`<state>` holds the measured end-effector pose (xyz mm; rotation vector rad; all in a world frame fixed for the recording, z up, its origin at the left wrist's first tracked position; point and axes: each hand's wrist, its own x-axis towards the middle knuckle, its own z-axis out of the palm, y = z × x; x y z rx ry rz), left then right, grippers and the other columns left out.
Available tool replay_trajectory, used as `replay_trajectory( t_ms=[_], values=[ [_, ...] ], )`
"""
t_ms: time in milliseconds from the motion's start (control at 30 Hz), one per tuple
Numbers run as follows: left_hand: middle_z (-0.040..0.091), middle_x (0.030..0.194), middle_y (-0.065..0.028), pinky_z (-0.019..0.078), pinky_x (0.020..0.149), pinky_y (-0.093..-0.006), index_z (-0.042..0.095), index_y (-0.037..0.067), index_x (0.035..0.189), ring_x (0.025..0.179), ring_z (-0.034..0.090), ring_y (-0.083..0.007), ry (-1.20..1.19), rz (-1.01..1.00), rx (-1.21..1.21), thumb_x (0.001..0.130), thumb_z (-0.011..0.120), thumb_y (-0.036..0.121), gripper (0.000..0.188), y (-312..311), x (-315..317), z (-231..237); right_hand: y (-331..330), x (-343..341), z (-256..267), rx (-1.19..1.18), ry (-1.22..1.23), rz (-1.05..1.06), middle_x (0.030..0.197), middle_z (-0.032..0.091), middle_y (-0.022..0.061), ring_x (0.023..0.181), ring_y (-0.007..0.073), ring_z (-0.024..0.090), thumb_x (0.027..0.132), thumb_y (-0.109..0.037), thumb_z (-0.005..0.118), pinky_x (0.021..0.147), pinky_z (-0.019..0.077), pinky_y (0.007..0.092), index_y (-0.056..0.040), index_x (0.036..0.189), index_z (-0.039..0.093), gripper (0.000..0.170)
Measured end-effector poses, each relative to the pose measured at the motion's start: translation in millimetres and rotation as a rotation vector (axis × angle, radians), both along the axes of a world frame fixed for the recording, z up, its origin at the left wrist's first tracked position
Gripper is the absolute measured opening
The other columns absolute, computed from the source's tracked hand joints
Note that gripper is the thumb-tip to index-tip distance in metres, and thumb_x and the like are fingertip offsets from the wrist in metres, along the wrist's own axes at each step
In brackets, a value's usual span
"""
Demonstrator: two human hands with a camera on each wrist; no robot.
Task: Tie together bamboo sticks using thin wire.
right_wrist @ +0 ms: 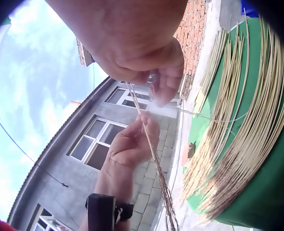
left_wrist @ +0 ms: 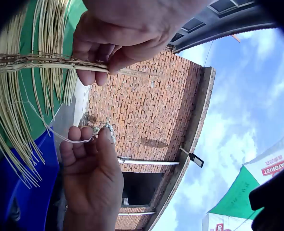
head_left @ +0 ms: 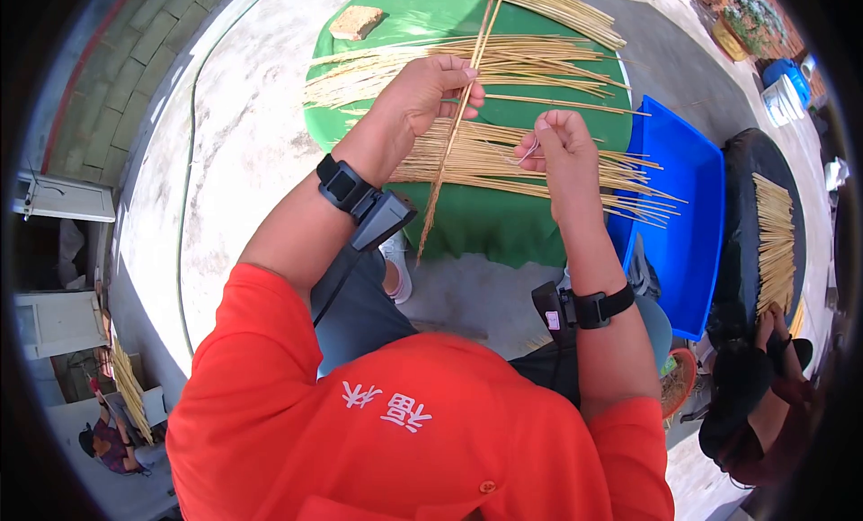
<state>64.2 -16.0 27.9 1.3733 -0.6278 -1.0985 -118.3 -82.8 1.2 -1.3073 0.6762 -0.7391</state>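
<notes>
The left hand (head_left: 436,88) pinches a few thin dry stalks (head_left: 447,152) held upright in the head view, their brown seedy ends hanging toward the lap. In the left wrist view the same hand (left_wrist: 120,38) grips the stalks (left_wrist: 41,62) between thumb and fingertips. To its right, the right hand (head_left: 566,152) holds a thin pale string (head_left: 530,151) between thumb and curled fingers; the string (left_wrist: 55,134) trails toward the stalks. Beneath both hands, rows of straw stalks (head_left: 512,166) lie on a green-covered table (head_left: 476,220).
A blue tray (head_left: 688,224) stands right of the table, with stalk ends reaching over it. A stone block (head_left: 356,23) lies at the table's far left. At far right, another person's hands (head_left: 775,321) are by a bundle of stalks (head_left: 775,242). A red basin (head_left: 680,382) is on the ground.
</notes>
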Motion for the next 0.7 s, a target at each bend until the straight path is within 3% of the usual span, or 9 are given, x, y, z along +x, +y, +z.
replay_trajectory(
  t_ms=[200, 300, 467, 700],
  values=[
    [0.058, 0.075, -0.0062, 0.0503, 0.065, -0.0295, 0.053, 0.004, 0.087, 0.071, 0.058, -0.0145, 0.092, -0.098, 0.053, 0.084, 0.057, 0.014, 0.011, -2.0, -39.2, -29.9, -2.0, -0.7, -4.5, -0.038, 0.029, -0.035, 0.072, 0.054, 0.0064, 0.058, 0.0108, 0.056, 0.088, -0.012, 0.048, 0.048, 0.0459, 0.0216, -0.001, 0.089, 0.046, 0.011],
    [0.058, 0.075, -0.0071, 0.0506, 0.061, -0.029, 0.053, 0.002, 0.088, 0.072, 0.058, -0.014, 0.025, -0.173, 0.049, 0.082, 0.056, 0.01, 0.011, -3.7, -47.7, -34.3, -7.0, -2.1, -8.7, -0.071, 0.064, -0.054, 0.073, 0.054, 0.0058, 0.056, 0.01, 0.054, 0.087, -0.012, 0.051, 0.047, 0.0443, 0.0211, -0.0009, 0.087, 0.048, 0.012],
    [0.058, 0.076, -0.0074, 0.0513, 0.06, -0.0286, 0.053, 0.002, 0.088, 0.071, 0.058, -0.0143, 0.045, -0.213, 0.083, 0.082, 0.057, 0.011, 0.012, -3.0, -51.1, -40.4, -10.2, -3.2, -15.0, 0.056, 0.034, -0.061, 0.073, 0.054, 0.0033, 0.054, 0.0077, 0.048, 0.084, -0.012, 0.056, 0.044, 0.0391, 0.02, 0.0018, 0.089, 0.054, 0.015],
    [0.06, 0.076, -0.0103, 0.053, 0.06, -0.0294, 0.052, 0.002, 0.087, 0.068, 0.061, -0.017, 0.126, -0.304, 0.063, 0.083, 0.056, 0.011, 0.01, 3.0, -49.3, -44.9, -5.9, -1.1, -16.2, 0.068, 0.104, -0.033, 0.069, 0.053, 0.0026, 0.054, 0.0073, 0.048, 0.083, -0.012, 0.057, 0.044, 0.0388, 0.0198, 0.0016, 0.088, 0.054, 0.014]
  ],
)
